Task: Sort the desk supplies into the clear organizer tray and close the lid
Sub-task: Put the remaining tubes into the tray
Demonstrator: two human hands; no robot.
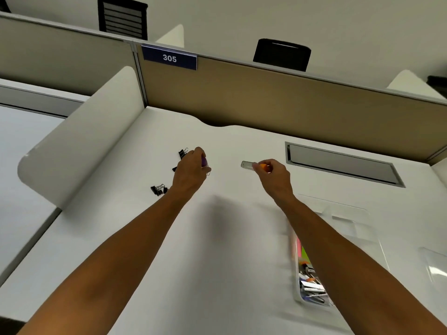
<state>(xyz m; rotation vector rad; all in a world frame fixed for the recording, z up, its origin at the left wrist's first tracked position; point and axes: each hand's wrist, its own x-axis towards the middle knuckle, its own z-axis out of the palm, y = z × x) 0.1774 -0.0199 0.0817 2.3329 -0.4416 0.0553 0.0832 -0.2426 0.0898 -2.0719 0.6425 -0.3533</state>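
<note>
My left hand (pixel 191 169) is out over the white desk and grips a small purple item with a clear end (pixel 205 163). My right hand (pixel 273 174) holds an orange item with a clear cap (pixel 249 164) that sticks out to the left. Black binder clips lie around my left hand: one behind it (pixel 183 152) and a small cluster nearer me (pixel 159 189). The clear organizer tray (pixel 338 238) sits at the right under my right forearm, with coloured sticky notes (pixel 301 250) and mixed clips (pixel 312 286) in its left compartments. Its lid (pixel 435 267) lies to the right.
A tan partition with a blue "305" sign (pixel 169 58) closes off the back of the desk. A grey cable hatch (pixel 343 163) is set into the desk at the back right. A white rounded divider (pixel 79 146) stands along the left side.
</note>
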